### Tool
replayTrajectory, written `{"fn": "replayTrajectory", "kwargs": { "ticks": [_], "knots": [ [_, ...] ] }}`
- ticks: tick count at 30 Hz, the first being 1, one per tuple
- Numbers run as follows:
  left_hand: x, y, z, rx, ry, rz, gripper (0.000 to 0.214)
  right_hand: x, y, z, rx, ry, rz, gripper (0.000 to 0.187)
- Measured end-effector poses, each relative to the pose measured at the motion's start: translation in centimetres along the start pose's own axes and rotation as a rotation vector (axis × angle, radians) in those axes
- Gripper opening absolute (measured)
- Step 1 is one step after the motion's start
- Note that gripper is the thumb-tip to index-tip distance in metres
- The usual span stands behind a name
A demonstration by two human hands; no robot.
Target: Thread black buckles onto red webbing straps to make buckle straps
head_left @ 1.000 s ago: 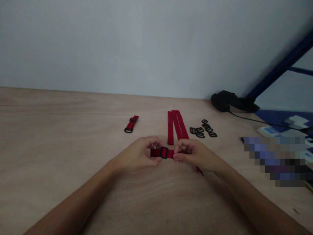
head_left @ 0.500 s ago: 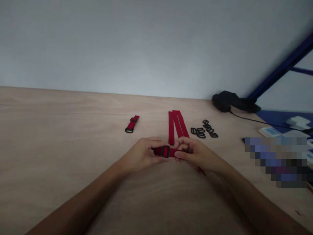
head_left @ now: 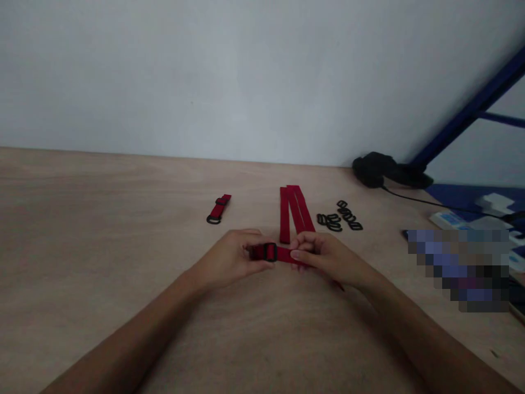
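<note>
Both hands hold one red strap (head_left: 282, 253) just above the wooden table (head_left: 102, 219). A black buckle (head_left: 269, 252) sits on the strap beside my left hand (head_left: 233, 257), whose fingers pinch the strap's left end. My right hand (head_left: 324, 256) is closed on the strap's right part, and a bit of strap trails out under that wrist.
Several loose red straps (head_left: 293, 210) lie just beyond my hands, with a cluster of black buckles (head_left: 339, 216) to their right. A short strap with a buckle fitted (head_left: 218, 208) lies at the left. A black device with a cable (head_left: 379, 168) and other items sit at the far right.
The buckle has slid left along the strap toward my left hand, and more red strap shows between the hands. Both hands stay in place.
</note>
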State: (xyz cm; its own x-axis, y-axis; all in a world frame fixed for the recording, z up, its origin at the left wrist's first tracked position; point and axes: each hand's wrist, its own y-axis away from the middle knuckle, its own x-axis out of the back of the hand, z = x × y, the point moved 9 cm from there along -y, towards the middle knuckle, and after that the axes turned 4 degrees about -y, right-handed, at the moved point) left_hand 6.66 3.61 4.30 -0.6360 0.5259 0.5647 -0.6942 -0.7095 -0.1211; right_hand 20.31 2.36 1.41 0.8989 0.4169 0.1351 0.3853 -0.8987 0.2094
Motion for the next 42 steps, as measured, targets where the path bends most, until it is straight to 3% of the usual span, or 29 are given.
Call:
{"fn": "replayTrajectory", "kwargs": {
  "ticks": [5,10,15,22,27,30,36,42],
  "knots": [
    [-0.1,-0.1,0.4,-0.015,0.016,0.023,0.032,0.1,0.0,0.0,0.005,-0.005,0.022,0.026],
    [0.1,-0.1,0.9,-0.059,-0.145,0.038,0.031,0.1,-0.1,0.0,-0.011,-0.001,0.023,0.025],
    [0.1,0.1,1.5,-0.103,-0.271,-0.014,0.029,-0.3,0.0,-0.1,-0.027,0.0,-0.015,0.026],
    [-0.5,0.5,2.1,-0.188,-0.279,-0.204,0.024,-1.1,0.2,0.0,-0.043,0.029,-0.074,0.024],
    [-0.4,0.4,2.1,-0.187,-0.28,-0.182,0.025,-0.8,0.1,-0.1,-0.04,0.055,-0.051,0.021],
    [0.0,0.4,1.4,-0.146,-0.353,-0.179,0.022,-0.1,0.2,-0.6,0.008,0.211,-0.005,0.018],
    [1.9,0.4,-1.6,0.022,-0.605,-0.189,0.016,1.2,0.6,-1.8,0.121,0.755,0.136,0.011],
    [2.0,0.7,-2.3,0.049,-0.567,-0.188,0.042,1.1,1.1,-2.3,0.165,1.033,0.185,0.022]
  ]
}}
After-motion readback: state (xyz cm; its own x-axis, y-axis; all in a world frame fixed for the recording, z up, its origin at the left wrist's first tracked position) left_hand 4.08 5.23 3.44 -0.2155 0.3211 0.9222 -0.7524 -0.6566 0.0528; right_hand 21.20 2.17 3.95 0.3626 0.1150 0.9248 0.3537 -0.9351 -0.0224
